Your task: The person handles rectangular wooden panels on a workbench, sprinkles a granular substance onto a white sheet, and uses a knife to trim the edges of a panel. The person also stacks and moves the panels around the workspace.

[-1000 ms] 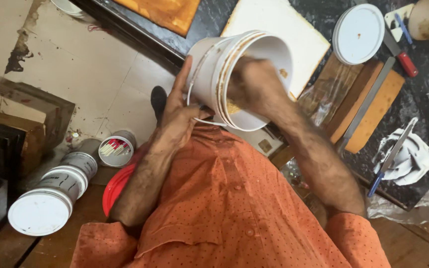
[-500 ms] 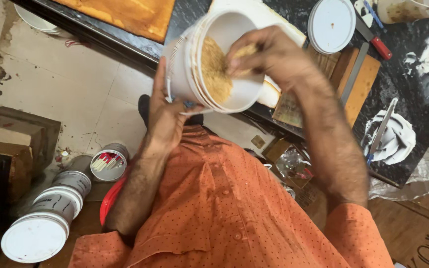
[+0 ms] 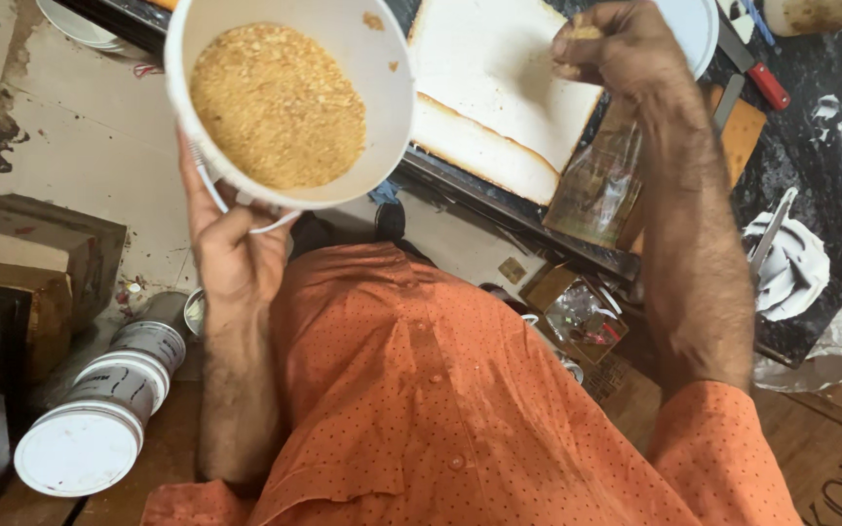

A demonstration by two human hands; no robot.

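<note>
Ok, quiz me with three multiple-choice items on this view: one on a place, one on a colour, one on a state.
1. Where is the white board?
A. on the dark worktop
B. on the floor
C. inside the bucket

2. What colour is the granular material in the white bucket?
A. blue
B. golden brown
C. black

3. What is the right hand doing?
A. pinching some grains
B. lying flat and empty
C. gripping a knife

Answers: 1 A, the board lies on the worktop; 2 B, tan grains fill the bucket held by the left hand; 3 A, grains show between its fingertips.
</note>
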